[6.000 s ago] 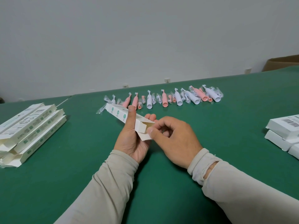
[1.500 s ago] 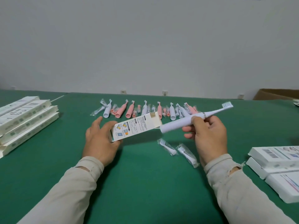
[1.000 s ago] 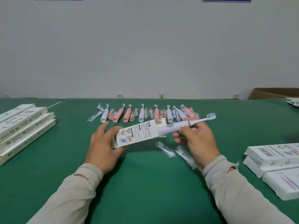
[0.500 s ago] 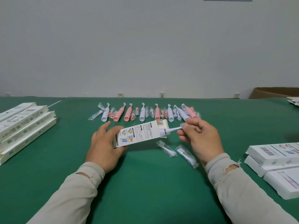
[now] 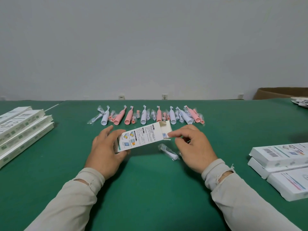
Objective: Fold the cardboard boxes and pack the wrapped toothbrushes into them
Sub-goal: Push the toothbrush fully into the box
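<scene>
My left hand (image 5: 105,150) grips the near end of a white printed cardboard box (image 5: 143,135), held above the green table. The box's far end is open, flaps up. Only the brush head of a white toothbrush (image 5: 164,135) shows in that opening; the rest is inside the box. My right hand (image 5: 193,145) has its index fingertip and thumb at the opening beside the brush head, fingers curled. A wrapped brush head (image 5: 168,151) lies on the table under the box, partly hidden by my right hand.
A row of pink and white wrapped toothbrushes (image 5: 150,115) lies across the table behind the box. Flat unfolded boxes (image 5: 21,129) are stacked at the left. Closed white boxes (image 5: 281,164) are stacked at the right. A brown carton (image 5: 281,92) stands at the far right corner.
The white toothbrush has slid leftward into the box until only its head shows. My right hand followed it to the box's open end. My left hand kept holding the box.
</scene>
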